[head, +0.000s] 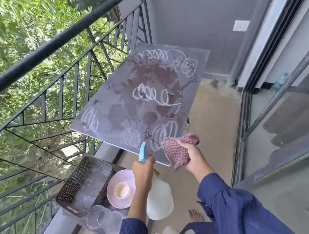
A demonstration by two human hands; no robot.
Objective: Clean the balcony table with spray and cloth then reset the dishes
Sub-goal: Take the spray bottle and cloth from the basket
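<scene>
Head view: grey table (109, 95) smeared with white scribbles and brown stains beside the railing (29, 59). Near-left, tray (71, 184), pink plate (129, 178), cup (121, 190), glass bowl (103, 219). Left hand (144, 170) clamped on spray bottle (158, 200); right hand (192, 155) gripping checked cloth (176, 152) at the table's near edge.

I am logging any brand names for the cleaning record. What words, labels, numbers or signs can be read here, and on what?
None can be read.
Spray bottle in the left hand: plain white, no label showing.
Wall switch plate: a small mark, too blurred to read.
Bottle behind the glass door: label too small to read.
Table: white scribbled loops, not letters.
</scene>
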